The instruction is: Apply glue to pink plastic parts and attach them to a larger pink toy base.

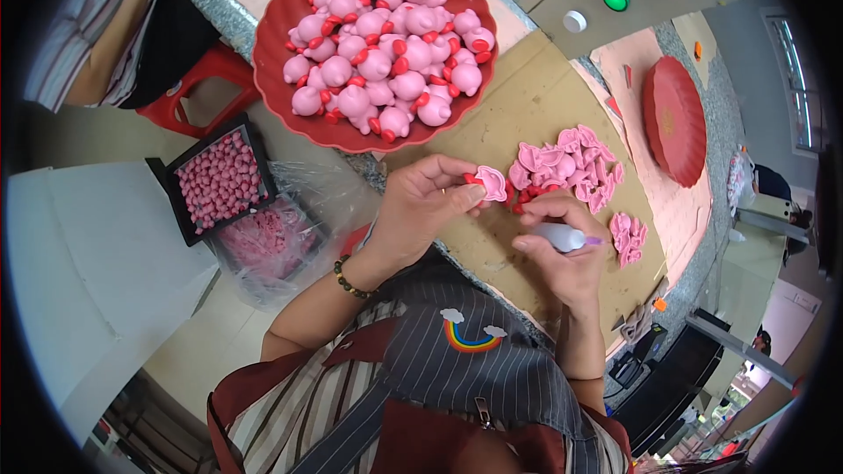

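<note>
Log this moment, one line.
left hand: holds pink moulded piece; right hand: holds translucent purple-tipped bottle; red scalloped bowl: heaped round pink figures

pink piece (492,183), purple-tipped bottle (558,235), red tray (270,70), pinstriped grey apron (522,382)

The small pink hollow moulded piece (492,183) looks like smooth, softly shiny plastic, while the whitish squeeze bottle (560,235) is of translucent plastic. Round pink figures with red parts (408,85) have a smooth, glossy skin with bright highlights; the large red scalloped tray (270,75) under them is smooth, fluted plastic. The flat brown work sheet (487,241) looks like matt, scuffed and stained cardboard. Thin clear plastic bagging (347,197) is crinkled and shiny. The dark pinstriped apron (421,369) is matt woven cloth, its zip pull (483,412) shiny metal.
</note>
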